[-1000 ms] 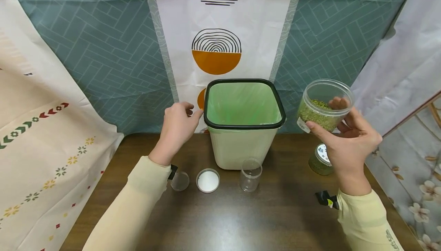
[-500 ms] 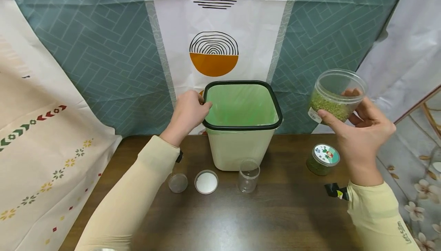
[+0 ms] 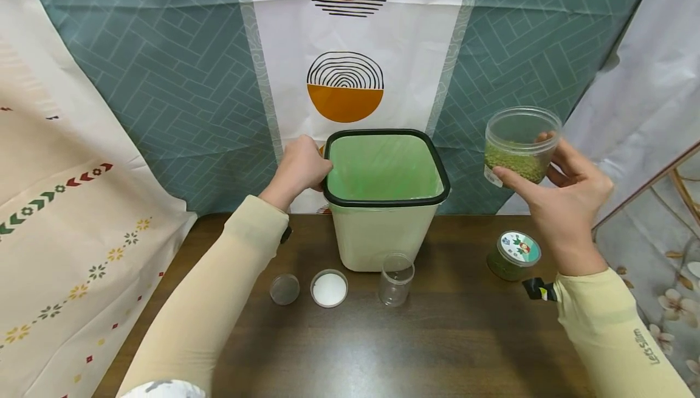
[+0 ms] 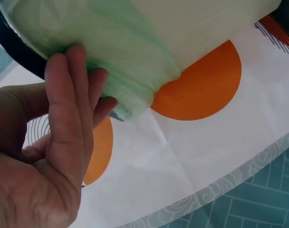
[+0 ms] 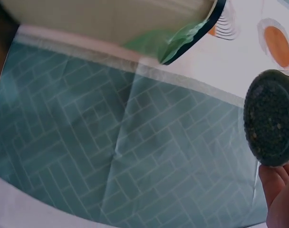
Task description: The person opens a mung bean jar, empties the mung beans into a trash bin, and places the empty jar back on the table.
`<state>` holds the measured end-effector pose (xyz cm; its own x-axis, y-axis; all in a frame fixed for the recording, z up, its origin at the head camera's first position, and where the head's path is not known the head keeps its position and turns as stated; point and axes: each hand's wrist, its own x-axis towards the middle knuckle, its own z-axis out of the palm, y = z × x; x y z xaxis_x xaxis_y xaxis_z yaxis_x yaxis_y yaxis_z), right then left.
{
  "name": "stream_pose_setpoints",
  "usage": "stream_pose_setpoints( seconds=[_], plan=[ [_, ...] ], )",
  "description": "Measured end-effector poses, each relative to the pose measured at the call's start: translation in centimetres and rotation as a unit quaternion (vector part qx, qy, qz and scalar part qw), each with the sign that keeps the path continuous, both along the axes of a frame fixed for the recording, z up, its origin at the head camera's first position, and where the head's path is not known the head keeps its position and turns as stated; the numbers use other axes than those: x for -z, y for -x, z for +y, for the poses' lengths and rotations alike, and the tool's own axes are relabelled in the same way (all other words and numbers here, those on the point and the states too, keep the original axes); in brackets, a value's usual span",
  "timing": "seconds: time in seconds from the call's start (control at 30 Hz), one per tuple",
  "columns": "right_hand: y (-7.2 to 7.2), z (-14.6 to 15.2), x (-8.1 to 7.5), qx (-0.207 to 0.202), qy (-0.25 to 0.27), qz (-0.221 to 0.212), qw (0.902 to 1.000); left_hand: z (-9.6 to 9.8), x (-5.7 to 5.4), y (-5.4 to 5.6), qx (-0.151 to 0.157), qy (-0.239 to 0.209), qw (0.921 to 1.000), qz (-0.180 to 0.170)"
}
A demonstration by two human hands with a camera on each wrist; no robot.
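Observation:
A trash bin with a black rim and a thin green liner bag stands on the table by the back cloth. My left hand grips its left rim; in the left wrist view the fingers lie against the outside, over the bag's bunched edge. Raised to the right of the bin, my right hand holds a clear, lidless plastic jar part filled with green beans. The right wrist view shows that jar's underside, with the fingers beside it.
In front of the bin stand a clear empty cup, a small dish of white stuff and a small clear round piece. A lidded green tub sits at the right. Patterned cloths enclose the table.
My left hand has moved right and up from beside the bin onto its rim. The right hand with the jar rose and went right, then came slightly back left.

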<state>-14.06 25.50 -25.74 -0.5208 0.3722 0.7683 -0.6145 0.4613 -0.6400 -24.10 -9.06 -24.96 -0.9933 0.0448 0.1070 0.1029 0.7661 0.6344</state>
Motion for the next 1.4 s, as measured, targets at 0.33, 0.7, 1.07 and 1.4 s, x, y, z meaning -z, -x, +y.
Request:
stream_pose_setpoints(
  seconds=[0.33, 0.7, 1.07, 1.4],
  plan=[
    [2.2, 1.0, -1.5, 0.054, -0.141, 0.024, 0.9882, 0.0, -0.4, 0.2, -0.019, 0.029, 0.9994, -0.009],
    [5.5, 2.6, -3.5, 0.092, -0.327, 0.055, 0.9388, -0.1, -0.7, 0.2, -0.027, 0.045, 0.9986, -0.006],
    [6.1, 0.8, -4.3, 0.063, -0.434, 0.061, 0.8968, 0.9, -1.0, 0.3, -0.029, 0.065, 0.9975, -0.002],
    [6.4, -0.6, -6.0, 0.049, -0.483, 0.101, 0.8685, 0.8, -1.2, 0.4, -0.019, 0.071, 0.9972, -0.006]
  ],
)
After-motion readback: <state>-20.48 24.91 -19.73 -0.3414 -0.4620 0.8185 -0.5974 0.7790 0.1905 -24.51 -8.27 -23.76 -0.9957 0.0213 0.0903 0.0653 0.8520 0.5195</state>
